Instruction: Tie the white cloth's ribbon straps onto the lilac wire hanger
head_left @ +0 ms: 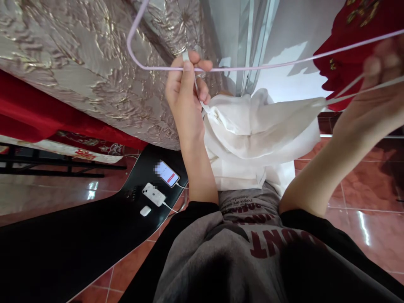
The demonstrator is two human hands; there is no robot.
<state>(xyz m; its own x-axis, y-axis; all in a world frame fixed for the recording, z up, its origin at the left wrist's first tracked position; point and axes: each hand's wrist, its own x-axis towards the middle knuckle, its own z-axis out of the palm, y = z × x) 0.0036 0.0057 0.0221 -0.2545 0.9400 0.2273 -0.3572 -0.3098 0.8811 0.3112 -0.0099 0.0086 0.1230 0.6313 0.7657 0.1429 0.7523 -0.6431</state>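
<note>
black table (63, 252), nearest: lit phone (168, 173), power bank (153, 194) and small white case (145, 211) lie on it, cabled together. above the table, left hand (186, 90) pinches a thin strap (186, 57) of the white garment (252, 130) against the pink hanger (240, 67). right hand (378, 80), blurred, grasps the opposite strap. garment is sheer, creased, hanging beneath the hanger. beyond, embossed silver fabric (78, 63).

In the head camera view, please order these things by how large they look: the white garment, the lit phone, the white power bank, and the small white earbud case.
1. White garment, by far the largest, held by the left hand and right hand.
2. Lit phone and white power bank: they look about alike, so I do not rank them.
3. Small white earbud case, the smallest.
</note>
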